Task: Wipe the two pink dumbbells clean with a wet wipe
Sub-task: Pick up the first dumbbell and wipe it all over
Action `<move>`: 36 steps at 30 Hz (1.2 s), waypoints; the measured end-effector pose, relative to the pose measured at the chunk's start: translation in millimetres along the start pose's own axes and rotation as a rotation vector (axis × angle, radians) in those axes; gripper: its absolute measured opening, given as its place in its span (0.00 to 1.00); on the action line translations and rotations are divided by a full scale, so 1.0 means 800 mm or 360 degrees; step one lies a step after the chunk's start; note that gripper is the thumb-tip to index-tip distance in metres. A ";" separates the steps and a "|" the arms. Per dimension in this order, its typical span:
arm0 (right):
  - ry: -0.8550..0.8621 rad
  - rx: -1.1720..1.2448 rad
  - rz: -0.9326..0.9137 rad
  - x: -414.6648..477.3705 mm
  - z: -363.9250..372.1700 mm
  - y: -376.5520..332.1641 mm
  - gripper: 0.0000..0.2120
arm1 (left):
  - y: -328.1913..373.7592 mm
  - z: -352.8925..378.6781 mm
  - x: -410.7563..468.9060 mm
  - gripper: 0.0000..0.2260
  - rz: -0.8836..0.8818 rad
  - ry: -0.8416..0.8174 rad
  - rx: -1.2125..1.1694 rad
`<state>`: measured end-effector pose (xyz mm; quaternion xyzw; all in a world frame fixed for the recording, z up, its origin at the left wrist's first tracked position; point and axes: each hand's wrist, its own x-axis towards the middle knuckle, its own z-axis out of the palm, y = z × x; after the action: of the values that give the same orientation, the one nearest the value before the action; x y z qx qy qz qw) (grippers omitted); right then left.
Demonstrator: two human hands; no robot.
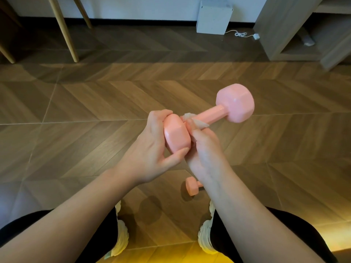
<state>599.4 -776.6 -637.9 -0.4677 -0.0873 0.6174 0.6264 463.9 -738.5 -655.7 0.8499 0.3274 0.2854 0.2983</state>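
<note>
I hold one pink dumbbell (214,114) in the air above the floor, its far head pointing up and right. My left hand (152,147) grips its near head, fingers over the top and thumb underneath. My right hand (205,149) pinches a crumpled white wet wipe (197,121) wrapped round the handle close to the near head. The second pink dumbbell (191,186) lies on the floor below my right wrist, which hides most of it.
Wooden herringbone floor (95,111) all around. Wooden chair legs (64,29) stand at the back left, a white box (213,18) with a cable at the back, a grey open shelf unit (303,31) at the back right. My knees and white shoes (119,234) are below.
</note>
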 end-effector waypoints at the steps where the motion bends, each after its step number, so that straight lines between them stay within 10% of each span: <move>1: 0.0017 -0.0010 0.0003 0.000 0.000 0.000 0.08 | -0.001 0.000 -0.001 0.34 -0.0007 -0.0007 0.0001; 8: 0.0029 -0.0011 -0.0416 0.002 -0.017 -0.053 0.13 | 0.002 -0.001 -0.006 0.26 -0.0038 -0.0040 -0.0288; 17: -0.0314 -0.0205 -0.0205 -0.001 -0.033 -0.075 0.14 | -0.010 0.011 0.000 0.25 -0.0550 -0.0020 -0.1146; 36: 0.0132 -0.0190 -0.0324 0.001 -0.016 -0.040 0.16 | -0.038 0.021 0.004 0.36 -0.0746 -0.0173 -0.1601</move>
<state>631.0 -775.7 -623.1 -0.5180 -0.1451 0.5245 0.6599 465.7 -722.9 -686.7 0.5207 0.3152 0.2883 0.7392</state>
